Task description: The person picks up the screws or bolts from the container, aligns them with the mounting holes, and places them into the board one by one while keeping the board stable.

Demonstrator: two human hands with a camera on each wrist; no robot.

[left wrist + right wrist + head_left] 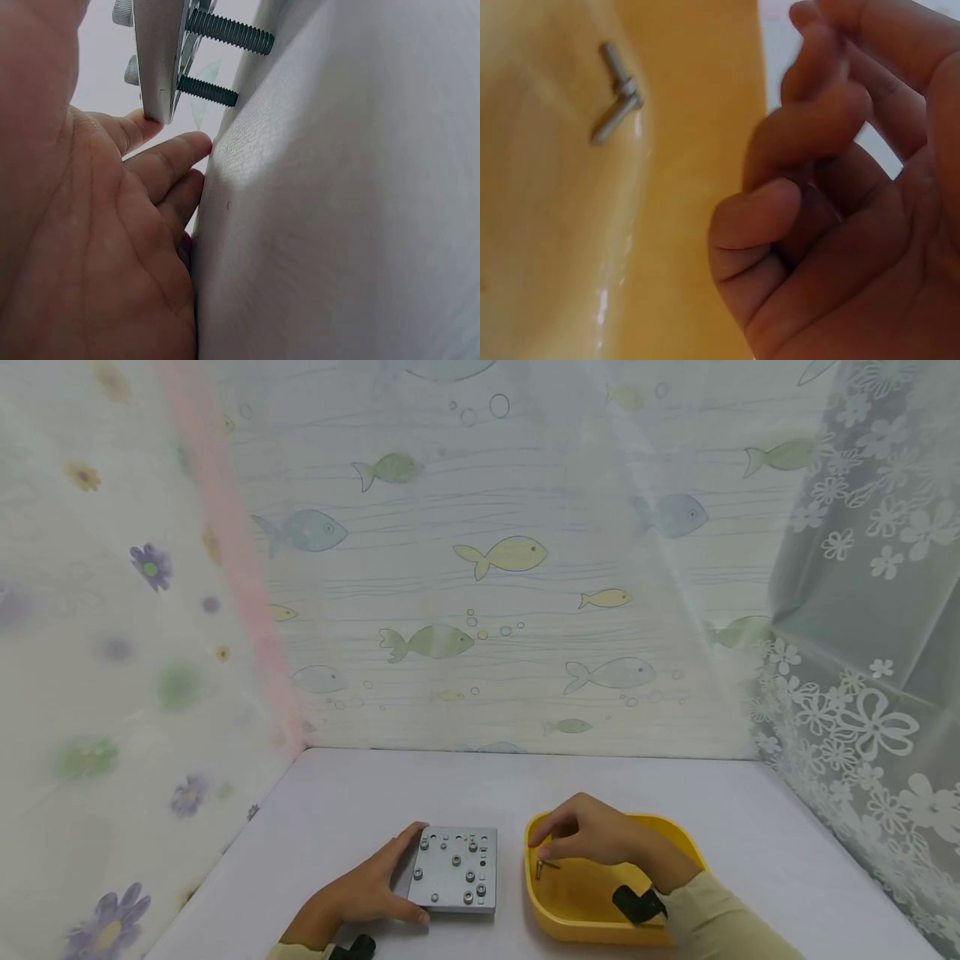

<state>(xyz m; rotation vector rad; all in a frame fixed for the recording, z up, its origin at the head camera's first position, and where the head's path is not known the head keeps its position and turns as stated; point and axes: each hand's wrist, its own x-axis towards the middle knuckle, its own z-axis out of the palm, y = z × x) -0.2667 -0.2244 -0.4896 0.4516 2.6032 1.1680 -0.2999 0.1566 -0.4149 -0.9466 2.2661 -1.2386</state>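
A grey metal plate [457, 870] with several screws set in its holes lies on the white table [360, 793]. My left hand [360, 889] grips its left edge, thumb at the near corner and fingers along the far side. In the left wrist view the plate [161, 52] stands on threaded screw shanks [225, 30] above the table, with my fingers [176, 154] beside its edge. My right hand [588, 835] hovers over the yellow tray [592, 910] with its fingers curled and nothing seen in them. Two loose screws [619, 94] lie crossed in the tray, just beyond the fingertips [761, 206].
Thin patterned curtains close in the table: fish at the back [502, 553], flowers on the left [150, 567], and white lace on the right [862, 718]. Bare tabletop lies behind the plate and tray. A black strap [637, 903] sits on my right wrist.
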